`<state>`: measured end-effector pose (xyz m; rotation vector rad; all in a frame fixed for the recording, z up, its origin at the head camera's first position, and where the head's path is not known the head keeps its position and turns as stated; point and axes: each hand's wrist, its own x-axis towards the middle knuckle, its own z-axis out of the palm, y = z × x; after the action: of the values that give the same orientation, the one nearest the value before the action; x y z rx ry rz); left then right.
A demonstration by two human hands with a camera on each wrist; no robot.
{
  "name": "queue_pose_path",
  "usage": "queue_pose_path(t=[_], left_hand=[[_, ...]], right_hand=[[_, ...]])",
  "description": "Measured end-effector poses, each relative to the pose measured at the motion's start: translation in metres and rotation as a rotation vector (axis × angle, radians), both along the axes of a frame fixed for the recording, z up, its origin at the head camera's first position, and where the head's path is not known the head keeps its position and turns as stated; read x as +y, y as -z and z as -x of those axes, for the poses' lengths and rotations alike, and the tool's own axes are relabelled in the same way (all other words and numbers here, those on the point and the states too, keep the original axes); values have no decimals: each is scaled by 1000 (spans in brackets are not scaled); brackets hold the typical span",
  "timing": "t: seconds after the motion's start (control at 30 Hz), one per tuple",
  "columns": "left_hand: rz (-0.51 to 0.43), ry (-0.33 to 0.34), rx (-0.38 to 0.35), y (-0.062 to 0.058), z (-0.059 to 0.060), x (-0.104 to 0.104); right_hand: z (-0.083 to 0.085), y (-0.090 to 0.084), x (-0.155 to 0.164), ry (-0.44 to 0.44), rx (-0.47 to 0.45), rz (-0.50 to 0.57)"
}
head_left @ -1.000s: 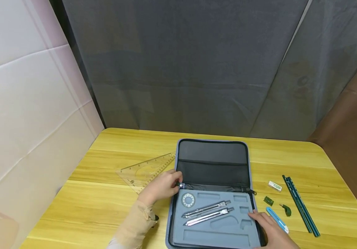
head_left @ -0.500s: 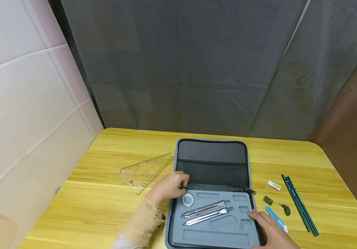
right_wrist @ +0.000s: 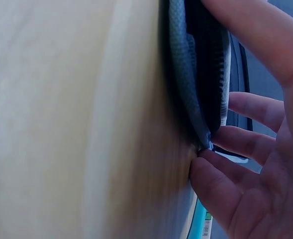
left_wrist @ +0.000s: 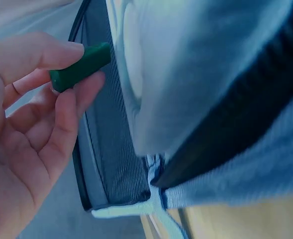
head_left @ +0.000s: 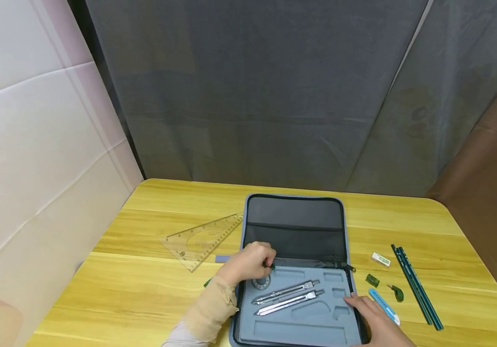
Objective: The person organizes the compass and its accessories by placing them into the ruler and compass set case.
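Left hand (head_left: 253,262) pinches a small green block (left_wrist: 81,66), thumb on one face, fingertips on the other; plain in the wrist view, mostly hidden by the hand from the head

Clock centred on the tray (head_left: 299,331), 12 at its far side: left hand and block at 10 to 11, over the tray's corner, partly covering the ring (head_left: 260,283)

Right hand (head_left: 378,320) at 3, fingers spread, touching the rim of the case (head_left: 298,209); cannot tell whether they grip or only rest

Case lies unfolded on the table (head_left: 136,289), black-lined lid toward 12; zip pull (head_left: 352,267) at 2

Tray grey-blue with moulded hollows; two silver compasses (head_left: 289,302) in it, near parallel, points toward 8, heads toward 2

Out at 10, clear set square (head_left: 188,249) flat on the table, its 2 o'clock tip just beside the lid; purple strip (head_left: 222,259) nearer in, partly behind the left hand

At 9 to 10, a green end (head_left: 207,282), too little showing to name

Past the right rim: white eraser (head_left: 381,260) at 2, sharpener (head_left: 372,280) between 2 and 3, green hooked piece (head_left: 398,293) and blue cutter (head_left: 385,306) at 3; dark green pencils (head_left: 419,285) farthest out, also 3
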<state>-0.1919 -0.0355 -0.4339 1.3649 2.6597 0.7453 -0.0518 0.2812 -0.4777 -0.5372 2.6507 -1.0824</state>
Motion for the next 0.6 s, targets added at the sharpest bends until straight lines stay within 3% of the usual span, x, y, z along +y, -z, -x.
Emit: queue_pose_path(t=[0.2,0.6], left_hand=[[13,41,10,1,-2,9],[76,76,-6,4,0,17]], right_hand=[[0,0,0,-4,4,-2],[-1,3,0,-13,112,-83]])
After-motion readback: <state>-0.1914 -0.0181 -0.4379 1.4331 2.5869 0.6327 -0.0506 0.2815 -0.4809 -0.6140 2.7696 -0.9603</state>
